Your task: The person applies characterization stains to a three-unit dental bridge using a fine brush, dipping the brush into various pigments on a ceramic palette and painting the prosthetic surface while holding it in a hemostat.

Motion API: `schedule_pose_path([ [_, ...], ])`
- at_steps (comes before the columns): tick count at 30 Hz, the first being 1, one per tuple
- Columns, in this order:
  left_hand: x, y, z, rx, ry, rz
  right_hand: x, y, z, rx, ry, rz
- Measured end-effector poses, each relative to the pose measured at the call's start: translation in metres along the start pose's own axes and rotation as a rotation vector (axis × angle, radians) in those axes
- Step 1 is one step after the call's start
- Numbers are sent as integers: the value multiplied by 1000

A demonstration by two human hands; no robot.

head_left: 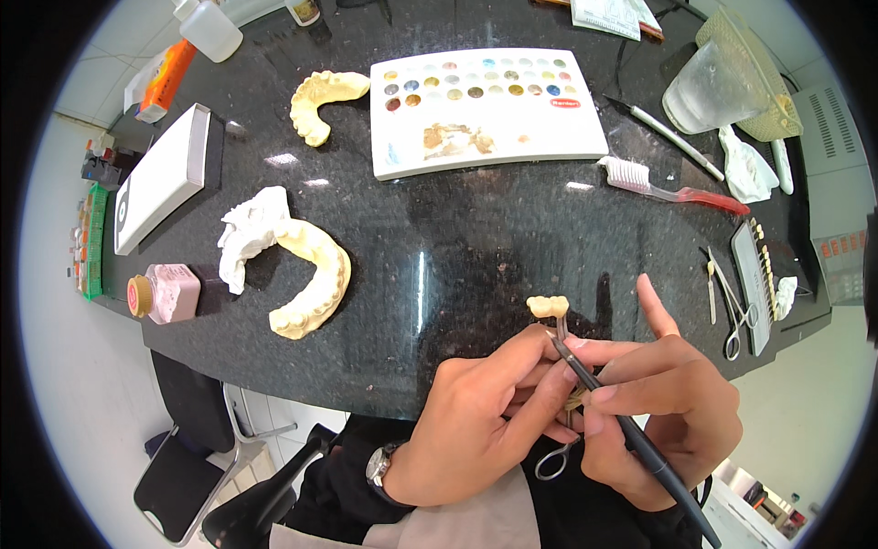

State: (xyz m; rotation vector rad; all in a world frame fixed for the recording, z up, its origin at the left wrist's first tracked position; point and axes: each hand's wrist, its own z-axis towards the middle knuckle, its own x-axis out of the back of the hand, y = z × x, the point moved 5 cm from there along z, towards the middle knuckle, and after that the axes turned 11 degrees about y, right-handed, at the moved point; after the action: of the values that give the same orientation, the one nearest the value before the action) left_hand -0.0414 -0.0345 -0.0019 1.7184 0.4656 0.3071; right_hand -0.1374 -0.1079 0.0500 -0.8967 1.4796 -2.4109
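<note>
My left hand (471, 425), wearing a wristwatch, is closed round a pair of forceps (552, 463) whose ring handle shows below the fingers. The forceps' tip carries a small cream-coloured dental bridge (548, 306) of joined teeth, raised above the dark table. My right hand (672, 403) pinches a slim black brush (654, 455), its index finger or another finger stretched upward. The brush's fine tip lies beside my left fingertips, just below the bridge. Whether it touches anything, I cannot tell. Both hands meet near the table's front edge.
A white palette (540, 133) of coloured stains lies at the back. Plaster jaw models (334, 274) and crumpled tissue (245, 240) sit left, near a pink jar (174, 293). On the right are a toothbrush (672, 190), a white-handled brush (677, 142), a clear cup (713, 87), scissor-like forceps (732, 306) and a shade guide (754, 288).
</note>
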Motion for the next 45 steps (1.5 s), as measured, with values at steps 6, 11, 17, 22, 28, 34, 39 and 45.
schedule_pose_path([
  [6,2,2,1,26,38,28,-4,-1,1,33,40,1],
  [11,2,2,-1,30,30,29,-2,0,1,21,-26,-22],
  [17,-2,-8,-3,26,-25,-131,-3,-4,1,19,9,-11],
  [22,-1,-5,-3,20,-20,-144,-5,-5,4,43,5,-51],
  [28,0,-5,-2,67,-26,-54,-2,-1,0,43,-26,-23],
  [34,2,1,0,19,35,36,-5,-3,0,-7,89,-38],
  [39,1,1,-1,-29,-31,-10,-2,-1,-2,11,33,-51],
  [45,1,1,-1,-25,-20,-3,-4,0,-2,-15,125,-10],
])
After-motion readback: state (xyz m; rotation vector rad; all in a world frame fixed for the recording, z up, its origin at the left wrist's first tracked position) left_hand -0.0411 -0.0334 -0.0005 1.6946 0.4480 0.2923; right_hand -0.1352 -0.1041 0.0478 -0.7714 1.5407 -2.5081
